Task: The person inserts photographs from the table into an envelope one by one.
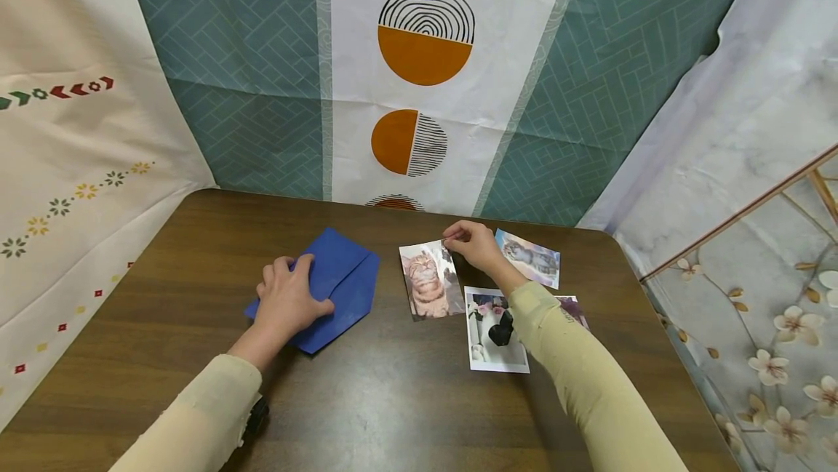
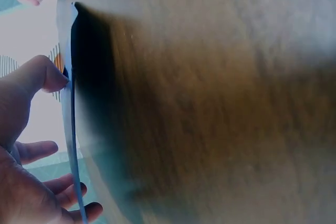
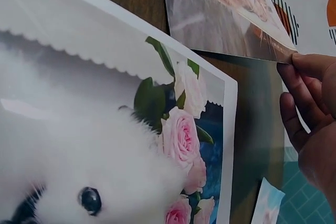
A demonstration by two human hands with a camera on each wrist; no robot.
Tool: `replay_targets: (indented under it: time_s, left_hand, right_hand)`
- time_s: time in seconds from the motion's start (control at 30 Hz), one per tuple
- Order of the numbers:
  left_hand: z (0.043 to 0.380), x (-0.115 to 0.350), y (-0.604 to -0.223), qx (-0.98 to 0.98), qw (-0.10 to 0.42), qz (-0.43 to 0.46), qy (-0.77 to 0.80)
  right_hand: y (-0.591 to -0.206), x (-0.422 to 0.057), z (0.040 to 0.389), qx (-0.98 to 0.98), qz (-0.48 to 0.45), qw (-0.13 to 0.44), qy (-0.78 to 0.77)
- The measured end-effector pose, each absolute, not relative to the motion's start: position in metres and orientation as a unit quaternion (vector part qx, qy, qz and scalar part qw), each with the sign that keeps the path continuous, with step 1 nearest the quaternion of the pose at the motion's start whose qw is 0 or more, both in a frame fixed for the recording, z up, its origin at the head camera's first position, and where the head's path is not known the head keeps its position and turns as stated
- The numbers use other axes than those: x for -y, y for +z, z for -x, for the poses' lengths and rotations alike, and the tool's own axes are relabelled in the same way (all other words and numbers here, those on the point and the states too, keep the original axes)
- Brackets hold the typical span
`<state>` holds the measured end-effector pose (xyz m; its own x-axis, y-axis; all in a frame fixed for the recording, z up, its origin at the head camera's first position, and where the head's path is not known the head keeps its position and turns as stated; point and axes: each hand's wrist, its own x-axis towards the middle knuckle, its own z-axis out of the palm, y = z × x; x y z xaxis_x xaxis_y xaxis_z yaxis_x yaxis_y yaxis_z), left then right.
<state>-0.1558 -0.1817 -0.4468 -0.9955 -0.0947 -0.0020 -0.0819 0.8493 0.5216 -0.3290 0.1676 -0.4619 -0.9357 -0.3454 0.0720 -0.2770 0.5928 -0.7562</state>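
Note:
My left hand (image 1: pixel 288 301) grips a blue envelope (image 1: pixel 347 297) at the left of the table, thumb on its face and fingers at its far-left edge. In the left wrist view the envelope (image 2: pixel 72 114) appears edge-on, with a dark shadow beneath it. My right hand (image 1: pixel 474 245) pinches the upper right corner of an orange cat photo (image 1: pixel 425 283). Up close in the right wrist view, thumb and forefinger hold the corner of that cat photo (image 3: pixel 220 24). Below the right hand lies a white-bordered photo (image 1: pixel 481 356) of a fluffy white animal with pink roses (image 3: pixel 181 135).
A grey kitten photo (image 1: pixel 537 262) lies to the right of the right hand. Another purplish photo (image 1: pixel 573 308) is mostly hidden by the right sleeve (image 1: pixel 563 356). The brown wooden table (image 1: pixel 366 414) meets patterned cloth (image 1: pixel 419 152) at the back and both sides.

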Motion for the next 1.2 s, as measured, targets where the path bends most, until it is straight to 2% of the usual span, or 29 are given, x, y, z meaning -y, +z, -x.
replay_targets:
  time_s: [0.2, 0.5, 0.8, 1.2]
  left_hand:
    - [0.153, 0.180, -0.448, 0.961, 0.045, -0.032, -0.270]
    - [0.151, 0.169, -0.445, 0.958, 0.068, -0.018, -0.277]
    - [0.150, 0.162, -0.443, 0.954, 0.072, -0.023, -0.290]
    - [0.156, 0.155, -0.442, 0.948, 0.073, -0.043, -0.308]
  right_hand:
    - [-0.460, -0.167, 0.329, -0.891, 0.172, 0.043, -0.419]
    - [-0.461, -0.165, 0.326, -0.854, 0.149, 0.067, -0.493]
    - [-0.456, -0.163, 0.323, -0.769, 0.094, 0.118, -0.621]
    - [-0.457, -0.154, 0.315, -0.721, 0.063, 0.159, -0.672]
